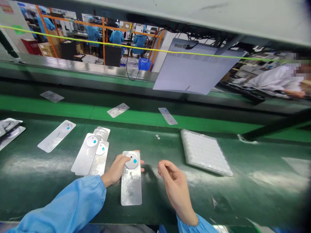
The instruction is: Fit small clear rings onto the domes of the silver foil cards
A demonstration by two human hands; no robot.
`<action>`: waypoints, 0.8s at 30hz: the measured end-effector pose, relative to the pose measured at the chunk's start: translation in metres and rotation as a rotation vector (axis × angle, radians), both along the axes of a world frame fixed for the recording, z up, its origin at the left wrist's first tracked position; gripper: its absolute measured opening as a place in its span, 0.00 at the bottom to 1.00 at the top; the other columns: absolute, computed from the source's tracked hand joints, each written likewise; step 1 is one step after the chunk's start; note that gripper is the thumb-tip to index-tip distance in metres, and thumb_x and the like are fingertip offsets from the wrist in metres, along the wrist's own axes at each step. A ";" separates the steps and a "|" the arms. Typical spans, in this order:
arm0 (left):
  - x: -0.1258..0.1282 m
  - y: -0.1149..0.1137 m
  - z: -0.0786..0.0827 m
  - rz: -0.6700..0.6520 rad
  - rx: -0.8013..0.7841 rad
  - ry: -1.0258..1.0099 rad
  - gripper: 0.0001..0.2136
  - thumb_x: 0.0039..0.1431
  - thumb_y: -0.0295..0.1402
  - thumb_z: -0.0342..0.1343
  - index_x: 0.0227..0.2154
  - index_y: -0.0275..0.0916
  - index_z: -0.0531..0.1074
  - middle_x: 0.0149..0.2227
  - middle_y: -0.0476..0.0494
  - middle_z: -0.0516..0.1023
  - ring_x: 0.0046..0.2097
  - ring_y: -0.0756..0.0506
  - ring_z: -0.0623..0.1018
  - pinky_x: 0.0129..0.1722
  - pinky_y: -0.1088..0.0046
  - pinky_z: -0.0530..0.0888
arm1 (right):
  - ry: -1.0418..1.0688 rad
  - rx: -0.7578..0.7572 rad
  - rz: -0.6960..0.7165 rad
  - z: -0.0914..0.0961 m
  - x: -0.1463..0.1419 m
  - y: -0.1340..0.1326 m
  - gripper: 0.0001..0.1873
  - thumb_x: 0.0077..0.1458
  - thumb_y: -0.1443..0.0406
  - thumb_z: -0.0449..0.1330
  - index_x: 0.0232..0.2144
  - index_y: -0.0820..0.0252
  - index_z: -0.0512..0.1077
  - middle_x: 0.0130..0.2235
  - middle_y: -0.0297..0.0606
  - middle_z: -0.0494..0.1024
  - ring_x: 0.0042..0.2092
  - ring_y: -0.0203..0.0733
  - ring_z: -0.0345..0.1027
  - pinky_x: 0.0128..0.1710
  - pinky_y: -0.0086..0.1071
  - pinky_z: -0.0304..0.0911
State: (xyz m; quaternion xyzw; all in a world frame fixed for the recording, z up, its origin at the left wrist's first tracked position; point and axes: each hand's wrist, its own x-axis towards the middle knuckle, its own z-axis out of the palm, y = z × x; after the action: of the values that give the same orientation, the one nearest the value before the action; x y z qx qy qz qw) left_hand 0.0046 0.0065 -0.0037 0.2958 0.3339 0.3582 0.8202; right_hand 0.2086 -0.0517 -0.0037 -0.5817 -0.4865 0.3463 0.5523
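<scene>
My left hand (115, 172) grips a flat silver panel (131, 191) with rounded corners, thumb on its front and fingers behind. Near its top, the panel has a pale octagonal patch with a blue mark and a small dark spot. To the right of it, apart from the panel, is my right hand (175, 184). Its thumb and index finger are pinched together; whatever may be between them is too small to make out. Left of my left hand lies an overlapping pile of similar silver panels (84, 157). Two tiny white rings (157, 137) lie on the green work surface (155, 210).
A white tray-like pack (206, 152) under clear wrap lies at right. One single panel (57, 136) and a stack of panels (11, 129) are at left. Several more lie on the brighter green belt (143, 111) beyond. A grey hanging board (196, 69) and a shelf overhang the far side.
</scene>
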 end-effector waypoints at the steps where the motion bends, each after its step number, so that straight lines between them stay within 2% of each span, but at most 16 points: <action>1: 0.000 -0.001 0.000 0.000 0.008 0.010 0.30 0.54 0.39 0.59 0.59 0.32 0.69 0.43 0.31 0.84 0.41 0.32 0.84 0.40 0.59 0.78 | -0.058 0.035 -0.015 0.001 0.002 -0.004 0.12 0.62 0.55 0.62 0.35 0.58 0.77 0.34 0.40 0.78 0.35 0.44 0.72 0.32 0.34 0.67; 4: 0.001 -0.002 0.001 -0.012 0.067 0.088 0.29 0.54 0.36 0.61 0.59 0.34 0.68 0.42 0.35 0.85 0.40 0.35 0.85 0.43 0.60 0.78 | -0.270 0.157 0.040 0.006 -0.004 -0.008 0.10 0.64 0.58 0.60 0.37 0.56 0.79 0.37 0.43 0.79 0.36 0.45 0.72 0.33 0.35 0.68; 6: 0.002 -0.003 0.002 0.015 0.153 0.219 0.26 0.51 0.34 0.64 0.55 0.35 0.72 0.40 0.39 0.85 0.41 0.37 0.84 0.44 0.62 0.78 | -0.360 0.204 0.114 0.008 -0.015 -0.005 0.11 0.66 0.61 0.58 0.39 0.55 0.80 0.38 0.43 0.79 0.36 0.45 0.72 0.33 0.36 0.68; 8: 0.004 -0.003 0.002 0.069 0.224 0.354 0.18 0.49 0.33 0.66 0.44 0.34 0.76 0.38 0.41 0.84 0.40 0.38 0.84 0.41 0.65 0.79 | -0.379 0.226 0.137 0.010 -0.024 -0.001 0.11 0.67 0.62 0.57 0.42 0.55 0.80 0.39 0.43 0.79 0.36 0.44 0.71 0.33 0.36 0.69; 10: 0.005 -0.004 0.003 0.076 0.229 0.386 0.12 0.49 0.34 0.66 0.37 0.34 0.76 0.35 0.42 0.83 0.36 0.39 0.84 0.37 0.66 0.79 | -0.370 0.229 0.125 0.011 -0.031 0.002 0.10 0.66 0.63 0.58 0.43 0.55 0.79 0.40 0.43 0.79 0.35 0.43 0.71 0.32 0.35 0.68; 15: 0.006 -0.007 0.007 0.024 0.190 0.291 0.09 0.53 0.35 0.63 0.34 0.36 0.74 0.28 0.48 0.79 0.27 0.43 0.81 0.29 0.67 0.78 | -0.391 0.261 0.124 0.014 -0.035 -0.001 0.10 0.67 0.64 0.57 0.44 0.56 0.79 0.40 0.43 0.78 0.35 0.43 0.72 0.30 0.34 0.69; 19: 0.005 -0.007 0.008 0.106 0.380 0.450 0.08 0.52 0.33 0.62 0.23 0.37 0.70 0.23 0.51 0.73 0.28 0.46 0.77 0.31 0.70 0.76 | -0.460 0.312 0.171 0.010 -0.039 -0.002 0.12 0.67 0.66 0.56 0.47 0.54 0.78 0.42 0.44 0.77 0.40 0.45 0.75 0.37 0.36 0.74; 20: 0.005 -0.007 0.008 0.110 0.435 0.482 0.08 0.53 0.33 0.62 0.23 0.37 0.72 0.24 0.49 0.75 0.31 0.45 0.78 0.34 0.70 0.76 | -0.485 0.321 0.189 0.008 -0.040 -0.001 0.13 0.68 0.67 0.55 0.49 0.53 0.78 0.43 0.44 0.77 0.40 0.45 0.75 0.38 0.36 0.75; 22: 0.003 -0.007 0.005 0.087 0.488 0.479 0.06 0.54 0.33 0.61 0.31 0.35 0.77 0.31 0.45 0.81 0.39 0.42 0.79 0.42 0.68 0.75 | -0.546 0.333 0.219 0.003 -0.040 0.001 0.15 0.68 0.68 0.54 0.51 0.52 0.77 0.44 0.44 0.77 0.39 0.44 0.75 0.37 0.36 0.75; 24: 0.001 -0.008 0.002 0.059 0.456 0.425 0.12 0.56 0.34 0.59 0.41 0.35 0.80 0.42 0.41 0.83 0.48 0.39 0.79 0.51 0.66 0.73 | -0.616 0.342 0.223 0.001 -0.040 0.002 0.15 0.68 0.68 0.54 0.51 0.52 0.77 0.44 0.44 0.77 0.38 0.43 0.76 0.38 0.36 0.75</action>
State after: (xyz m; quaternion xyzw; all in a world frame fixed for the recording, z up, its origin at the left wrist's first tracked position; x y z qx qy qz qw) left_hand 0.0058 -0.0013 -0.0016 0.5308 0.4173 0.3776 0.6336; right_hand 0.1683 -0.0493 -0.0028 -0.5013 -0.7411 0.1266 0.4283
